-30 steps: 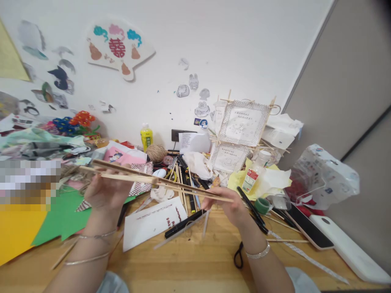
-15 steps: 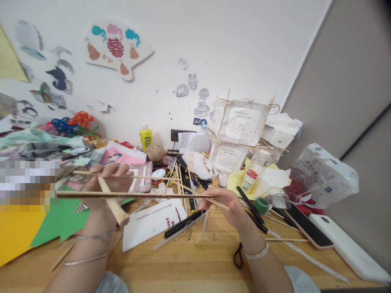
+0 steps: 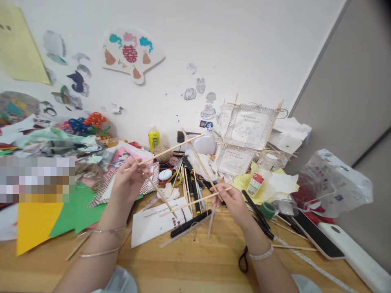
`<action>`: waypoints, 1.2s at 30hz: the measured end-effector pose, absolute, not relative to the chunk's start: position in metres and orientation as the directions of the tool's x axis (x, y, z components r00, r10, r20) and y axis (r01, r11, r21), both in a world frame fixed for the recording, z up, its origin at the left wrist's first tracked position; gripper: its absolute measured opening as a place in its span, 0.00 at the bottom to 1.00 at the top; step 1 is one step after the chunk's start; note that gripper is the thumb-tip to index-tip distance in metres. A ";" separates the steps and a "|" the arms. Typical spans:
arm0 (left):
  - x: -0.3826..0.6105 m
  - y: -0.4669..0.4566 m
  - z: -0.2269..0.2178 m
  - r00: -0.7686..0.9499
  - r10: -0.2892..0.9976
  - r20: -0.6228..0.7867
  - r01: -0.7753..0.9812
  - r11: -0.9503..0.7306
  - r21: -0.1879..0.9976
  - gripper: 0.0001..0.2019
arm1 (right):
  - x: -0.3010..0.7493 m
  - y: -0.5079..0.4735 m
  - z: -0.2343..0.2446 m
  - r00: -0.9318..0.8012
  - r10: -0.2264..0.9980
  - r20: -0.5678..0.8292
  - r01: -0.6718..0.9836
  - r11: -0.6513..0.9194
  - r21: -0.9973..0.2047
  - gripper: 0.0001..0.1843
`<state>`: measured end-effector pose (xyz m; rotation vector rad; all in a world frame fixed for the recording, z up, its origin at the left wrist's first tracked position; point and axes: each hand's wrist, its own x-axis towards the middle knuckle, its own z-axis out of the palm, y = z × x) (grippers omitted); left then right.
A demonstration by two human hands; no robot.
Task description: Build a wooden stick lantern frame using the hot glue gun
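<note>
Between my hands, above the table, is a tilted, roughly square frame of several thin wooden sticks point(image 3: 195, 200) that cross near their ends. My left hand point(image 3: 127, 179) is closed around its left corner, where two sticks meet. At the opposite corner, the fingers of my right hand point(image 3: 229, 200) pinch the crossing sticks. Whether anything binds the corners is too small to make out. Below the frame lies a white paper point(image 3: 143, 228) with reddish-brown marks, and a black marker point(image 3: 191, 223) rests across its right side.
Loose sticks and pens clutter the table behind the frame. A twine ball point(image 3: 163, 154) sits by a yellow bottle point(image 3: 154, 138). At the back right stand stick-framed pictures point(image 3: 249, 126). A glue bottle point(image 3: 256, 181), green-lidded jar point(image 3: 268, 210) and phone point(image 3: 317, 236) are right; coloured paper point(image 3: 39, 228) is left.
The stick frame has turned from nearly edge-on to showing its open square shape. My left hand has shifted right and now grasps a corner; my right hand still pinches the opposite corner.
</note>
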<state>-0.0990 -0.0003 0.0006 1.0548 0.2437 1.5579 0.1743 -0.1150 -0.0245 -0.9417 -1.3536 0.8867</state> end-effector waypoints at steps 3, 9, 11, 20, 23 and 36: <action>-0.099 0.002 -0.002 0.074 0.903 0.424 -0.622 -0.291 0.727 0.14 | 0.173 -0.112 -0.026 0.045 0.930 0.365 0.035 0.363 -0.931 0.19; -0.096 0.000 -0.001 0.058 0.936 0.347 -0.568 -0.254 0.783 0.12 | 0.174 -0.104 -0.036 0.053 0.932 0.357 0.041 0.355 -0.934 0.20; -0.094 0.000 0.000 0.036 0.947 0.318 -0.571 -0.242 0.785 0.11 | 0.175 -0.102 -0.039 0.067 0.936 0.344 0.041 0.342 -0.939 0.20; -0.093 0.004 -0.006 0.056 0.949 0.311 -0.440 -0.256 0.861 0.14 | 0.175 -0.098 -0.046 0.136 0.951 0.278 -0.005 0.282 -0.960 0.23; -0.094 0.004 -0.006 0.025 0.949 0.314 -0.417 -0.275 0.866 0.15 | 0.173 -0.098 -0.046 0.137 0.956 0.259 -0.023 0.265 -0.964 0.23; -0.089 0.003 -0.008 0.011 0.922 0.386 -0.459 -0.339 0.821 0.17 | 0.175 -0.105 -0.042 0.271 0.801 0.534 0.208 0.493 -0.845 0.17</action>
